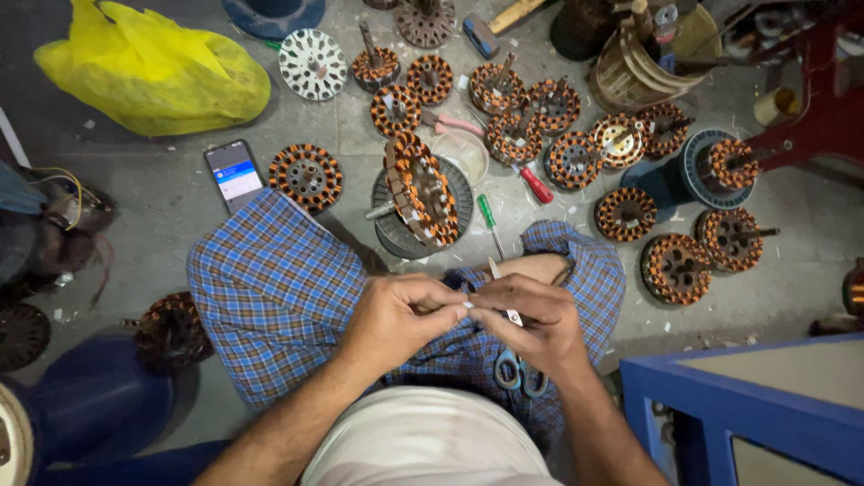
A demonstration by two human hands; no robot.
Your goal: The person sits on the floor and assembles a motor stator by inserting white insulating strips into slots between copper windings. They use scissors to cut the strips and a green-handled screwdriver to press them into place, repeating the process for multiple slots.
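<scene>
Two bare hands are meeting just above the lap, over a blue checked cloth [270,288] that is covering the person's knees. The left hand [396,315] is curling nearly closed, its thumb and forefinger pinching a small white strip [468,304] at the fingertips. The right hand [535,319] is also curling nearly closed; it is gripping a pair of scissors [513,364] and touching the same white strip, with the blue handles hanging below the palm, nearest the person, and the blade tip [493,266] poking out beyond the knuckles.

Just beyond the scissors, on the grey floor [171,198], a green-handled screwdriver [489,219] is lying with its shaft pointing toward the hands. Beside it, left of the scissors and farther out, a copper-wound stator [421,191] is standing tilted on edge inside a dark round housing [396,236]. A red-handled tool [537,185] is lying past the screwdriver.

Well left of the scissors, a phone [234,173] is lying face up with its screen lit, next to another flat stator [306,176]. Farther still, many similar copper-wound stators [513,135] are lying spread across the floor. A yellow plastic bag [148,76] is sitting at the far left. A blue box [747,405] is standing near the person, right of the scissors.
</scene>
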